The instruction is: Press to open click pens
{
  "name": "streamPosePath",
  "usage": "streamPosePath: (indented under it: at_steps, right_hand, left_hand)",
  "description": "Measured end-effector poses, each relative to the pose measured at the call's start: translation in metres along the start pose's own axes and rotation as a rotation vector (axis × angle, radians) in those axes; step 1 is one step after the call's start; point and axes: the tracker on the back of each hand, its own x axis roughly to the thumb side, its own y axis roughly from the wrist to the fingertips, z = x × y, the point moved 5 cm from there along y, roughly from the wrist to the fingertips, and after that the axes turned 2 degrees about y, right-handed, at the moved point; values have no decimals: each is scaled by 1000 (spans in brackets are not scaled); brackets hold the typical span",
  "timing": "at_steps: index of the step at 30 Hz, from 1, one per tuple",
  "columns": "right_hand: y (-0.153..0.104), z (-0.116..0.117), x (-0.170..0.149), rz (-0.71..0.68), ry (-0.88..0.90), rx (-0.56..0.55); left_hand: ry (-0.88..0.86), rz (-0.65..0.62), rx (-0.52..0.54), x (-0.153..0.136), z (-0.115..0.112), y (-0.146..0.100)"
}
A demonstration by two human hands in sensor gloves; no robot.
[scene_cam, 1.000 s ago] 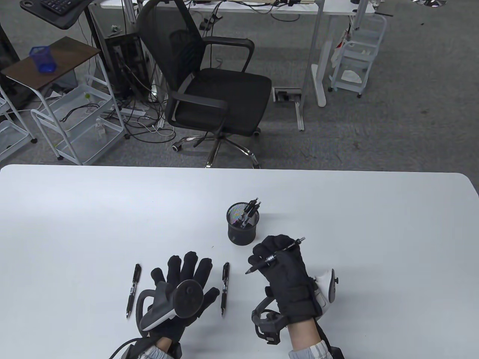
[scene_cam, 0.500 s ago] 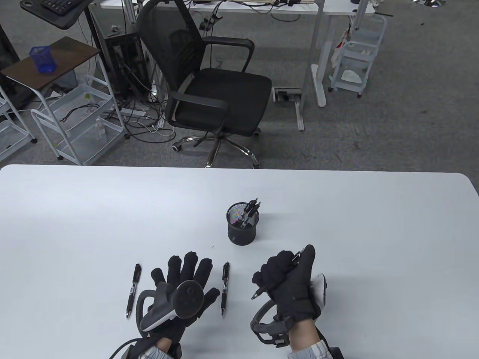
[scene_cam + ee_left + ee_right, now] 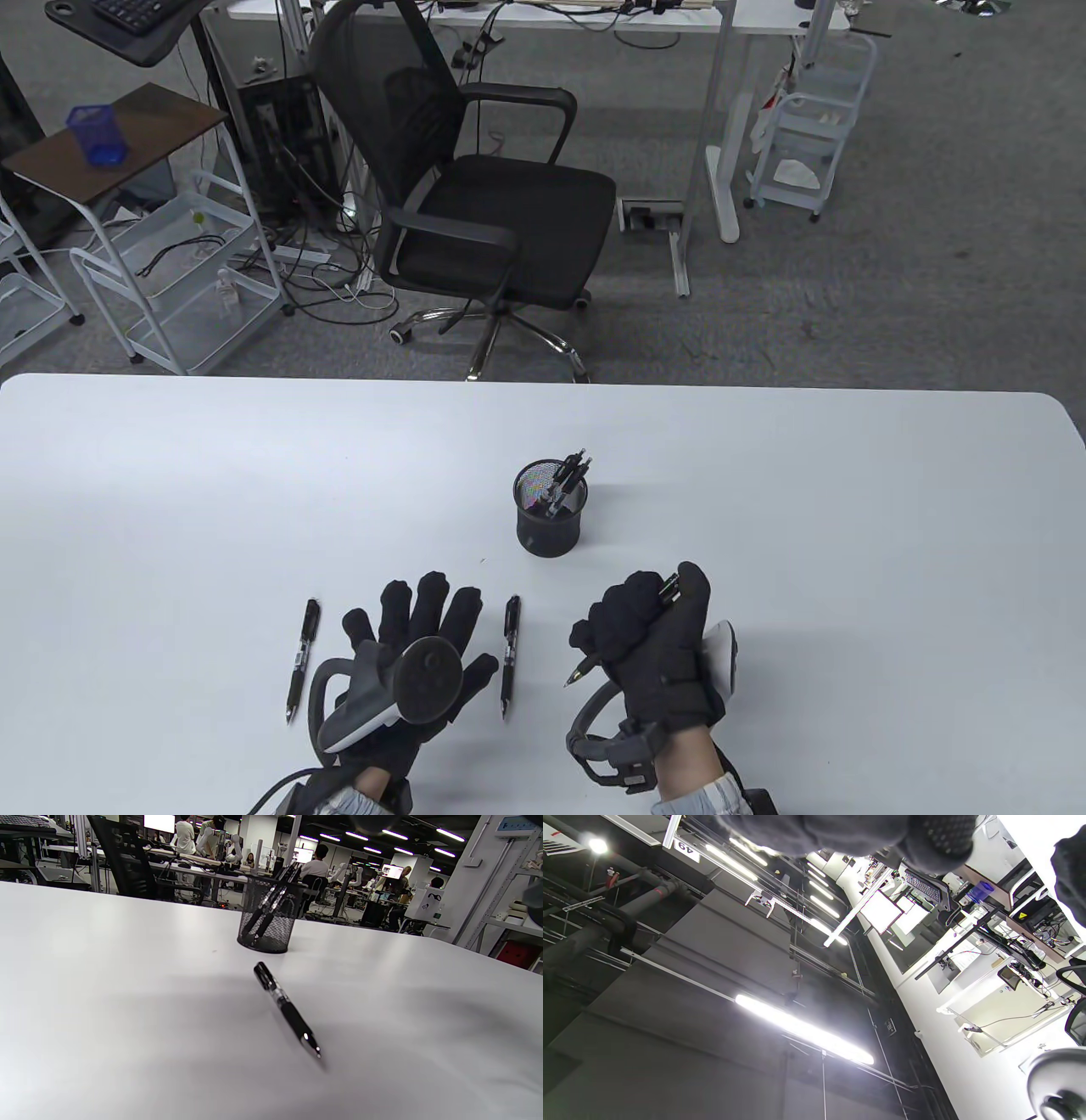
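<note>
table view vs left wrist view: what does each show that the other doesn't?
Only the table view: both gloved hands, the left hand lying flat on the table, the right hand gripping a pen with its tip pointing down-left, and a second loose pen left of the left hand.

Only the left wrist view: a side-on look through the mesh of the pen cup, and people at desks in the background.

Both: the white table, the pen cup with pens inside, and the loose pen lying between the hands.

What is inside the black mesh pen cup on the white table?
The black mesh pen cup holds several black click pens, leaning toward its right rim, tops sticking out. Their exact number and lower ends are hard to tell through the mesh; the cup's bottom is hidden.
</note>
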Motion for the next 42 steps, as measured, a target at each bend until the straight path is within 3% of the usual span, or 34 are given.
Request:
streamPosePath:
  at_steps: [42]
  right_hand:
    - [1, 5, 1, -7, -27, -1]
  left_hand:
    - [-3, 2, -2, 0, 2, -1]
